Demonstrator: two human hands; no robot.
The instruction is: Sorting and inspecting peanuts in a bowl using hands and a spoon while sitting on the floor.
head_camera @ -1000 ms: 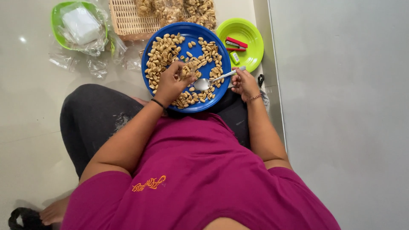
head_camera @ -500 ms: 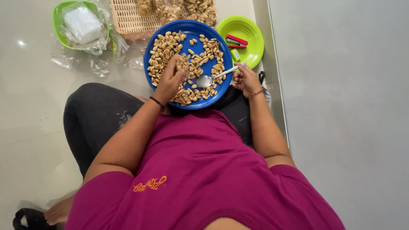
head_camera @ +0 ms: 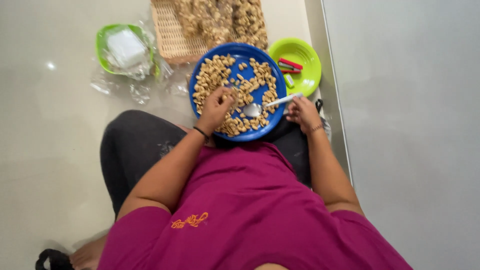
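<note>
Left hand (head_camera: 216, 106) has moved up the blue plate (head_camera: 272, 75) since a second ago: then it sat near the plate's near rim, now it is over the middle-left of the peanuts (head_camera: 210, 80), fingers bunched and pressed down into them, apparently pinching a few; exact grip can't be told. Right hand (head_camera: 301, 111) has barely shifted, at the plate's right rim, fingers closed on the white handle of a spoon (head_camera: 260, 107) whose bowl lies on a bare patch of plate. So the sorting reads as ongoing, with the left hand working further in.

Plate rests on the person's lap, over the floor. Its far rim touches or overlaps a wicker tray (head_camera: 172, 35) of packed nuts; a lime green plate (head_camera: 305, 55) with small red items sits just beside on the right. Wall edge runs close on the right, so little room there. Green container (head_camera: 105, 45) with plastic wrap sits far left; open floor lies left of it.
</note>
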